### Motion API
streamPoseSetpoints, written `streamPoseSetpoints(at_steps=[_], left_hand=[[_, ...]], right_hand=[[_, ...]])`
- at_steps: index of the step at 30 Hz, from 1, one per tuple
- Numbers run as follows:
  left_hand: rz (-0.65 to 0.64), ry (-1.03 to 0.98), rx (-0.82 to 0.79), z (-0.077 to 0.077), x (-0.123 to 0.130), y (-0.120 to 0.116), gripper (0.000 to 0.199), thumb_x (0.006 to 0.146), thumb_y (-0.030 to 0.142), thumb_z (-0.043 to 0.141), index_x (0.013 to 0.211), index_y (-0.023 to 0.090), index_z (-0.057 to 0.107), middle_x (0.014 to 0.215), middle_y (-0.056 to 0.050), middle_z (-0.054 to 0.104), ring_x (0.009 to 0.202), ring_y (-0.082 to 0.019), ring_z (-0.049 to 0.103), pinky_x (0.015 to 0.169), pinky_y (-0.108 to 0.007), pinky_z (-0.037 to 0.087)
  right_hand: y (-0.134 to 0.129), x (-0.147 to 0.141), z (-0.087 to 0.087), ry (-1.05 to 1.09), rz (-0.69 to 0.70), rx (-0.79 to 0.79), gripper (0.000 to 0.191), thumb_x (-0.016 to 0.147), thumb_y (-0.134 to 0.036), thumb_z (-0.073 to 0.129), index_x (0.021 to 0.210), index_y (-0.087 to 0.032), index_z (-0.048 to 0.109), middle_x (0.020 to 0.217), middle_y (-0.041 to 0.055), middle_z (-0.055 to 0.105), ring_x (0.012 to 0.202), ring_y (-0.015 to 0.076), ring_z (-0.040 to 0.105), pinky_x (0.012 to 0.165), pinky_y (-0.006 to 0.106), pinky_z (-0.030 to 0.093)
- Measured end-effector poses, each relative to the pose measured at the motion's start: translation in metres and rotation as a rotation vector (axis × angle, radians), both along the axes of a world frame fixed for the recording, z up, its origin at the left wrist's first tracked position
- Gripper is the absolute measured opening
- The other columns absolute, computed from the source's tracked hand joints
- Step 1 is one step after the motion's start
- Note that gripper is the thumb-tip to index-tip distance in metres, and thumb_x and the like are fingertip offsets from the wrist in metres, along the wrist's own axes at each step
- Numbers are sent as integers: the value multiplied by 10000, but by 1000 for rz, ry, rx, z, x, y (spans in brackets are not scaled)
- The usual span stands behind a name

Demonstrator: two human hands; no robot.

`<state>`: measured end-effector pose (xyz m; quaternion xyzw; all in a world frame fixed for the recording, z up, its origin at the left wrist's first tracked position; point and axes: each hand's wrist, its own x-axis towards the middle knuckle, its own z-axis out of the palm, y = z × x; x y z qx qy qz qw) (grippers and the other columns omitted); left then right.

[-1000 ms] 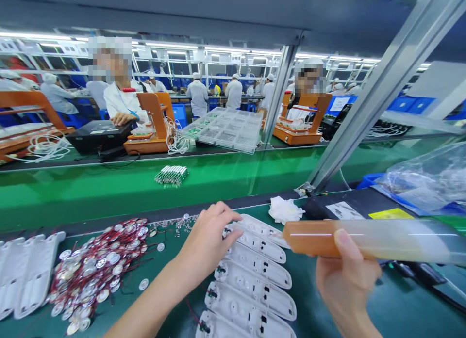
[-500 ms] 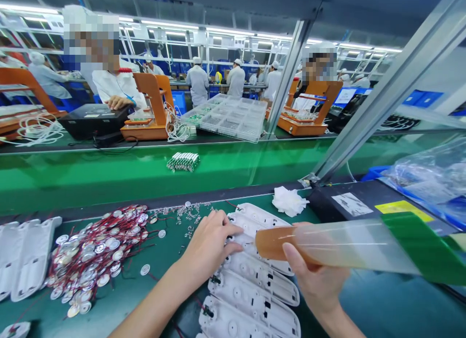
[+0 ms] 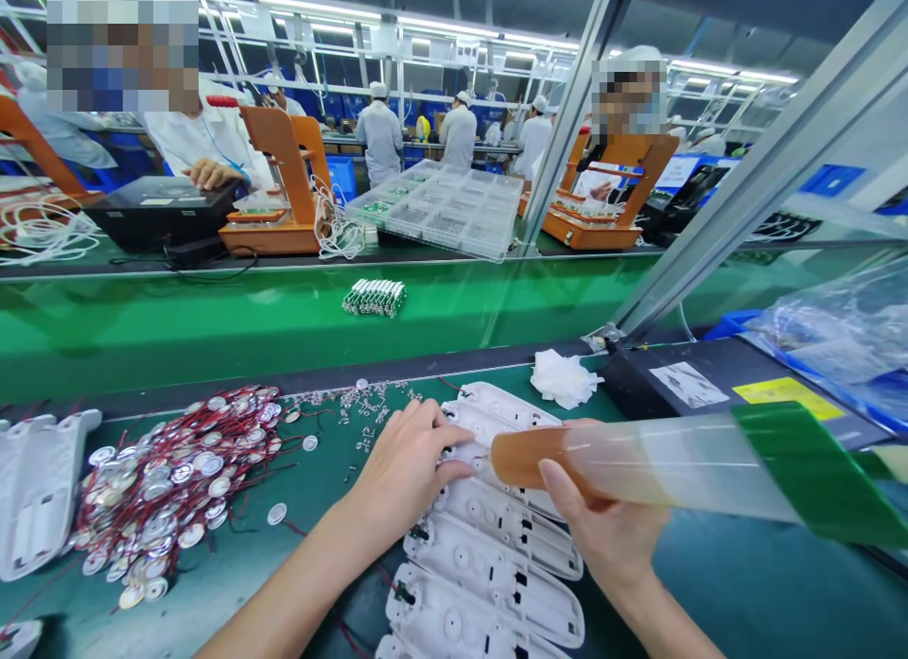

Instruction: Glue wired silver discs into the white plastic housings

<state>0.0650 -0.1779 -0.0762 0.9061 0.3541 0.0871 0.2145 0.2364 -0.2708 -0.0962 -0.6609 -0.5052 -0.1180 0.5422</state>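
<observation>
A row of white plastic shells (image 3: 489, 552) with small holes and posts lies side by side in front of me. My left hand (image 3: 418, 451) reaches in from the left, thumb and forefinger closed around the end of one shell. Anything small between those fingertips is hidden. In my right hand (image 3: 614, 527) is a translucent tube (image 3: 653, 459) with an amber front part and green tape at its back end. The tube lies tilted over the shells, its rounded amber end close to my left fingertips. I cannot see its outlet.
Left of my hands lies a heap of round metal discs with red wires (image 3: 177, 479). Tiny metal parts (image 3: 361, 404) are scattered behind it. More white shells (image 3: 43, 489) are far left. Crumpled white tissue (image 3: 564, 378) and a black box (image 3: 659, 385) stand right. Beyond the green belt (image 3: 177, 328), co-workers sit at orange fixtures.
My view has tilted slightly. On the green belt, the stack of small metal parts has shifted right. A co-worker at left leans farther left. Both hands keep nearly the same pose over the shells.
</observation>
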Motion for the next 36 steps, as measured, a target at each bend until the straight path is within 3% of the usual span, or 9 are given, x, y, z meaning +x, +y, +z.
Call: streamPoseSetpoints(at_steps=[11,21,32,36], left_hand=[[7,9,4,-1,0,-1,282,800,247,658,1074,291,611,922,-13,535,905,-209,484,762,-339,369],[10,24,-27,5,2,-1,285,793,213,661,1067,283,621,910,-13,547,897,-212,490,765,-342,378],[12,49,-29,6,2,-1,281,801,234,653,1077,281,621,905,-14,552,905,-222,491,760,-346,374],[8,54,-16,6,2,-1,282,798,239,657,1073,288,621,888,-10,546,898,-221,491,751,-341,368]], right_hand=[[-3,6,-10,59,-57,45,378,644,-495,670,824,-173,586,749,69,596,618,181,560,586,337,510],[-2,-15,10,263,-8,33,269,671,-431,651,742,-177,598,724,49,613,655,181,574,596,310,486],[0,-18,8,394,32,17,188,663,-369,667,696,-197,600,672,36,637,667,186,592,653,330,496],[0,-14,6,346,23,20,201,675,-376,669,707,-187,610,660,41,649,649,179,603,595,296,511]])
